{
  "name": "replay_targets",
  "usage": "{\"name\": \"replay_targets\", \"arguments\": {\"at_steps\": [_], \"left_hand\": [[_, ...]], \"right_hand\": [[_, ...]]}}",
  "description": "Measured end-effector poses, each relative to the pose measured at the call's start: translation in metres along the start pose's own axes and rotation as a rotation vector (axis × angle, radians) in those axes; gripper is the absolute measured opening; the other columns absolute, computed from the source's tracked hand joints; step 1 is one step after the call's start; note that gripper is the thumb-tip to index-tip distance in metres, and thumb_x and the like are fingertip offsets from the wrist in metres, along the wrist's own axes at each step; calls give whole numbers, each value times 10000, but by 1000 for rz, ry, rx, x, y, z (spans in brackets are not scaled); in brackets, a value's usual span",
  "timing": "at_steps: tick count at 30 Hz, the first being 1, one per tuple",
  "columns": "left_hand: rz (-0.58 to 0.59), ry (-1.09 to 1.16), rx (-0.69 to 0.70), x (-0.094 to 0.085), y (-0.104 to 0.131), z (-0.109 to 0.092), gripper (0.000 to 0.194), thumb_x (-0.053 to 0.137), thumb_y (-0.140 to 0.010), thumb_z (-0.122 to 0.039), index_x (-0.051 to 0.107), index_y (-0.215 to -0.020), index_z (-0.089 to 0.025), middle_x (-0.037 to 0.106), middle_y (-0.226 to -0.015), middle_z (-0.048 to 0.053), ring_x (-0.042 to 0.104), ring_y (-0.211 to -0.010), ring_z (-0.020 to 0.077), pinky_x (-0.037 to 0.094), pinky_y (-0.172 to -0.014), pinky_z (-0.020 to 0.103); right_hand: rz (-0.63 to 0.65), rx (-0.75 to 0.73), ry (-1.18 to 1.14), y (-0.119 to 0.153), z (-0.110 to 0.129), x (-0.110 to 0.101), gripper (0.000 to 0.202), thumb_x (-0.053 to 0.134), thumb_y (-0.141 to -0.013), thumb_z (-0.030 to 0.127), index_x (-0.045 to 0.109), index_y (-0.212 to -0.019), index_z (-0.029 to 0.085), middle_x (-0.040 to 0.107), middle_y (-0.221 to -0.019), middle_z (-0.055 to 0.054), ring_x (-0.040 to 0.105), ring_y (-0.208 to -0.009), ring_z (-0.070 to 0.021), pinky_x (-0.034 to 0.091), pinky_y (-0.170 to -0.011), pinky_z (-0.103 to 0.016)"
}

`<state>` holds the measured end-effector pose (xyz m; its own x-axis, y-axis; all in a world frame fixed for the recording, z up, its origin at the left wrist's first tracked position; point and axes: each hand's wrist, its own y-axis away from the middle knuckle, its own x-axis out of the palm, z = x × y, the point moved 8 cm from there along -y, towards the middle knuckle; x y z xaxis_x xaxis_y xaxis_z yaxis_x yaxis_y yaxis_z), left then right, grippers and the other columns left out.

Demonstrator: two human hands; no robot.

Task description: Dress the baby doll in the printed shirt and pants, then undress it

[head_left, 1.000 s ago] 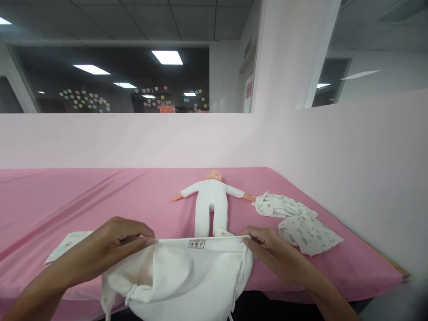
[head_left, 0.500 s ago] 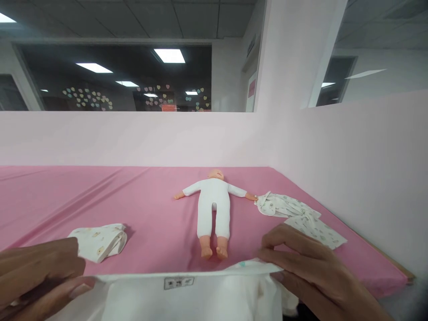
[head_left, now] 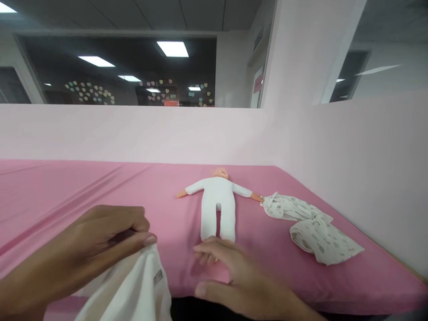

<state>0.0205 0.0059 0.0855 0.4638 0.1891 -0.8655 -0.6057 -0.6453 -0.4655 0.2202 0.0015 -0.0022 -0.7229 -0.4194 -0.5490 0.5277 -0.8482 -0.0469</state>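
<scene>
My left hand [head_left: 113, 240] is closed, pinching the edge of a white cloth garment [head_left: 133, 290] that hangs down below it. A small printed label [head_left: 158, 277] shows on the garment's inner side. My right hand [head_left: 230, 274], slightly blurred, has its thumb and fingers apart and nothing between them. It is in front of a baby doll [head_left: 218, 203] and hides most of the doll's feet. The doll lies on its back in a white bodysuit, arms spread and head toward the wall.
Patterned white baby clothes [head_left: 324, 236] lie to the doll's right on a pink-covered table [head_left: 160, 187]. A pale wall [head_left: 133, 133] with windows stands behind, and another wall [head_left: 374, 169] runs along the right side.
My right hand has let go of the garment and moved left toward the doll's feet. My left hand has moved right and up with the garment, which now hangs from it. The folded cloth at left is out of sight.
</scene>
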Motion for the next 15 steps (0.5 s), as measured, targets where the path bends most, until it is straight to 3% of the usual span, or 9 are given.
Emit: {"name": "replay_targets", "arguments": {"at_steps": [3,6,8,10,15], "left_hand": [[97,-75,12,8,-10,-20,337,477,-943,-344,417,-649,-190,385,-570,-56,373,-509,78,269,-507,228],[163,-78,27,8,-14,-32,335,460,-945,-352,425,-654,-190,406,-586,-47,376,-535,86,275,-537,242],[173,-59,6,6,-15,-30,331,474,-932,-358,427,-650,-193,408,-582,-45,370,-526,88,270,-527,245],[159,-25,-40,2,-16,-23,316,492,-913,-371,431,-655,-198,388,-571,-47,356,-513,91,255,-505,249],[190,240,-161,6,-18,-6,320,513,-881,-389,428,-635,-203,342,-576,-49,328,-518,98,250,-498,254]], "right_hand": [[4,-63,-25,-12,8,31,583,645,-831,425,450,-1371,320,444,-1382,8,399,-1278,-150,312,-1069,-250],[47,-117,-46,-21,11,46,405,590,-874,342,548,-1268,258,542,-1244,-6,481,-1151,-124,357,-981,-218],[93,-141,-39,-26,9,50,248,543,-898,328,639,-1081,190,605,-1052,-14,528,-1000,-106,383,-888,-206],[108,-137,-60,-26,6,49,229,521,-908,330,662,-965,158,619,-959,-16,543,-930,-99,390,-845,-208],[108,-28,-332,-9,9,41,319,570,-877,346,643,-1154,206,625,-1116,-21,564,-1063,-125,425,-922,-221]]}}
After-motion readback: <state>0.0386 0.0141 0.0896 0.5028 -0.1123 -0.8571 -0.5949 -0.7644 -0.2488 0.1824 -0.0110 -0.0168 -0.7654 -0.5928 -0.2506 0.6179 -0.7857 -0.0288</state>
